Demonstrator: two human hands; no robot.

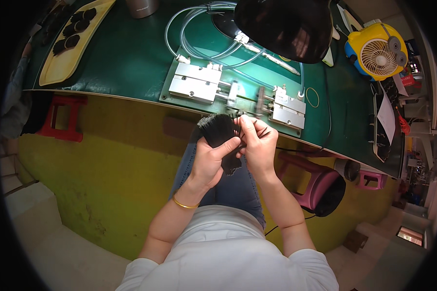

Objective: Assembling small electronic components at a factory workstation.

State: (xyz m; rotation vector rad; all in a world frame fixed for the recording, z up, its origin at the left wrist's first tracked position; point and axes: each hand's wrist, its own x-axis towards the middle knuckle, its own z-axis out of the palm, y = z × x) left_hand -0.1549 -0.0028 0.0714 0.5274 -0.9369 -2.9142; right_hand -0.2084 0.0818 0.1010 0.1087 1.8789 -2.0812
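Black strands (pixel 217 130) stand out against blue jeans (pixel 235 198) and a plain white shirt (pixel 228 254), with a gold bangle (pixel 185 205). The table (pixel 116 60) is deep green, the lamp (pixel 286 29) glossy black, the metal blocks (pixel 194 82) silver, the tray (pixel 58 70) pale yellow, the fan (pixel 379 54) yellow and blue, the floor (pixel 107 184) mottled yellow-green.

Looks like a bundle of thin black strands (pixel 218 130), held tilted just beside the near edge of the green table (pixel 126 58). Fans out toward the table, narrows away from it to a ragged end. Has a few loose strands (pixel 263 131) splayed apart.
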